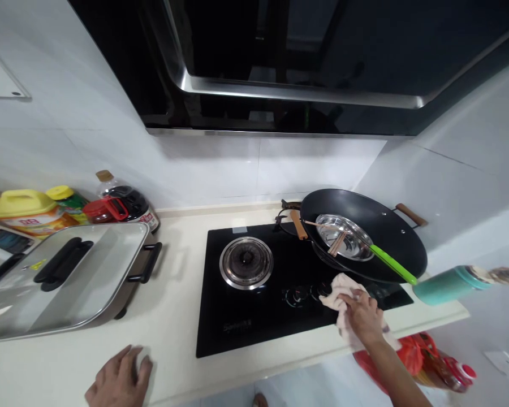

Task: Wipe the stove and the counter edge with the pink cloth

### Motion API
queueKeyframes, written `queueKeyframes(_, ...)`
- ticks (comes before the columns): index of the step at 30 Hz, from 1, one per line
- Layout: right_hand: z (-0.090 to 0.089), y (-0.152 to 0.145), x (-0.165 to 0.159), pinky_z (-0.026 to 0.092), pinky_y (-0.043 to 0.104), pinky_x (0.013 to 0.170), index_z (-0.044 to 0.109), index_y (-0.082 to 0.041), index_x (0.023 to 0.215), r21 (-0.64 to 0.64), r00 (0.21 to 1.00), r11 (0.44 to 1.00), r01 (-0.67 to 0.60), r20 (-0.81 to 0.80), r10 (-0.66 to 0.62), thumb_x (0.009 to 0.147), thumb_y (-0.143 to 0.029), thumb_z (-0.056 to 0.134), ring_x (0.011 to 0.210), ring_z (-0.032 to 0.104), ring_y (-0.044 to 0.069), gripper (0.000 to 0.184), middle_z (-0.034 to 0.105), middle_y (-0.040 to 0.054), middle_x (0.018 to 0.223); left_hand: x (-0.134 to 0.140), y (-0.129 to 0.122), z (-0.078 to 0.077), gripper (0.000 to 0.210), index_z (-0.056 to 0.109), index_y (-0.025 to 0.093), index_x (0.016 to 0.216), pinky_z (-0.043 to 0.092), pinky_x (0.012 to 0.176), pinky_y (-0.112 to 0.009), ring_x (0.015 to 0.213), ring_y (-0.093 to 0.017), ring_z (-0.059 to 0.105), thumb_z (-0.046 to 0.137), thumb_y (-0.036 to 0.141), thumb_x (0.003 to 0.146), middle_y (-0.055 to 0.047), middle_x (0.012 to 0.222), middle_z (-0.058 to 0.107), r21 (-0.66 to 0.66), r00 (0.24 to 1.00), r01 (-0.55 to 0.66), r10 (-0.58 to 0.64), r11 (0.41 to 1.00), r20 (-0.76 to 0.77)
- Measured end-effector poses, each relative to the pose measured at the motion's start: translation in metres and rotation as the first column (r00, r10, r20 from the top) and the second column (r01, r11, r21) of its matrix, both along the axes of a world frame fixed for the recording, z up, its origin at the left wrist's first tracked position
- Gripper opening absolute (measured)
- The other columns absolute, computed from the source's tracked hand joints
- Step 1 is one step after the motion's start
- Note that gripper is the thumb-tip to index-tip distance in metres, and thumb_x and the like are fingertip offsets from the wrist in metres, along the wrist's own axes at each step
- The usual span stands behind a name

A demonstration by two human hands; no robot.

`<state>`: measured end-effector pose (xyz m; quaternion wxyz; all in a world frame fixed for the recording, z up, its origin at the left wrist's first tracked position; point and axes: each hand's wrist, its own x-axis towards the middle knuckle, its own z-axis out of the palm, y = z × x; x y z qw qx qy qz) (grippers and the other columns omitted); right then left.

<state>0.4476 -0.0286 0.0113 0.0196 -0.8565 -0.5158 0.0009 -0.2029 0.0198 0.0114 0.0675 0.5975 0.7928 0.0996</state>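
My right hand (362, 316) presses a pale pinkish cloth (341, 288) against the front right of the black gas cooktop (224, 308), fingers closed on it. The cloth covers part of the control knobs; one knob (297, 295) shows left of it, and its lower end hangs over the counter edge. My left hand (121, 380) rests on the cream countertop (173, 339) left of the cooktop, its fingers apart and holding nothing. Behind my right hand, a black wok (390, 226) holds a metal bowl (356, 246), wooden chopsticks and a green-handled utensil (392, 264).
A lidded electric pan (106, 271) stands at left, with bottles (129, 203) and a yellow-capped jug (25, 206) behind. At right stands a teal flask (449, 285). A range hood (280, 107) hangs overhead. Red bags (407, 356) and a bottle (449, 373) sit below the counter.
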Motion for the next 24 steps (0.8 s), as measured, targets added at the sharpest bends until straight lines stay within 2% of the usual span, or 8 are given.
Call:
queueKeyframes(3,0.010,0.028,0.009,0.044,0.049,0.099,0.078,-0.033,0.125,-0.041,0.997,0.998,0.052,-0.047,-0.054,0.096,-0.019,0.046,0.122,0.052,0.036,0.046,0.057,0.0158,0.140,0.003,0.000,0.002,0.053,0.069,0.023,0.121,0.040,0.109,-0.056,0.135,-0.036,0.050,0.033,0.053,0.097,-0.014,0.143,0.061,0.003,1.000,-0.004,0.004,1.000,-0.003)
queueKeyframes(6,0.018,0.060,0.016,0.040,0.049,0.107,0.078,-0.025,0.124,-0.090,0.987,0.994,0.065,-0.138,-0.077,0.095,-0.017,0.045,0.124,0.055,0.034,0.045,0.061,0.0174,0.136,0.006,-0.001,0.003,0.054,0.069,0.022,0.121,0.041,0.108,-0.056,0.133,-0.036,0.051,0.031,0.053,0.097,-0.014,0.143,0.062,0.020,1.000,0.002,-0.002,1.000,-0.018)
queueKeyframes(10,0.028,0.092,0.017,0.033,0.043,0.117,0.080,-0.024,0.118,-0.093,0.975,0.994,-0.056,-0.218,0.034,0.092,-0.014,0.044,0.130,0.055,0.028,0.045,0.069,0.0108,0.132,0.007,-0.003,0.002,0.049,0.069,0.022,0.119,0.041,0.106,-0.054,0.131,-0.035,0.052,0.034,0.048,0.097,-0.015,0.140,0.064,0.061,0.999,0.014,-0.011,0.998,-0.039)
queueKeyframes(14,0.035,0.110,0.006,0.039,0.038,0.114,0.079,-0.019,0.119,-0.093,0.945,0.980,-0.178,-0.295,0.144,0.095,-0.018,0.037,0.129,0.059,0.025,0.048,0.072,0.0123,0.129,0.008,-0.005,-0.001,0.046,0.070,0.022,0.116,0.042,0.104,-0.054,0.129,-0.035,0.053,0.036,0.046,0.097,-0.015,0.138,0.064,0.090,0.999,0.031,-0.027,0.995,-0.047)
queueKeyframes(18,0.037,0.125,-0.023,0.041,0.037,0.111,0.076,-0.020,0.125,-0.113,0.931,0.962,-0.248,-0.302,0.204,0.099,-0.025,0.033,0.132,0.057,0.024,0.051,0.066,0.0118,0.139,0.008,-0.008,-0.004,0.041,0.070,0.023,0.117,0.043,0.102,-0.051,0.128,-0.033,0.055,0.039,0.042,0.098,-0.013,0.137,0.065,0.122,0.996,0.044,-0.035,0.992,-0.076)
queueKeyframes(21,0.039,0.135,-0.061,0.041,0.042,0.107,0.080,-0.024,0.108,-0.135,0.923,0.940,-0.314,-0.276,0.269,0.097,-0.036,0.044,0.127,0.057,0.029,0.040,0.067,0.0120,0.133,0.007,-0.010,-0.006,0.037,0.070,0.024,0.116,0.044,0.100,-0.048,0.125,-0.032,0.056,0.043,0.040,0.097,-0.012,0.134,0.066,0.138,0.995,0.060,-0.049,0.989,-0.085)
queueKeyframes(24,0.040,0.140,-0.107,0.041,0.045,0.102,0.079,-0.022,0.091,-0.153,0.889,0.883,-0.443,-0.200,0.411,0.095,-0.038,0.049,0.123,0.057,0.032,0.034,0.066,0.0123,0.130,0.007,-0.013,-0.007,0.034,0.071,0.024,0.115,0.045,0.099,-0.046,0.122,-0.030,0.058,0.046,0.037,0.095,-0.011,0.132,0.068,0.160,0.994,0.073,-0.059,0.984,-0.090)
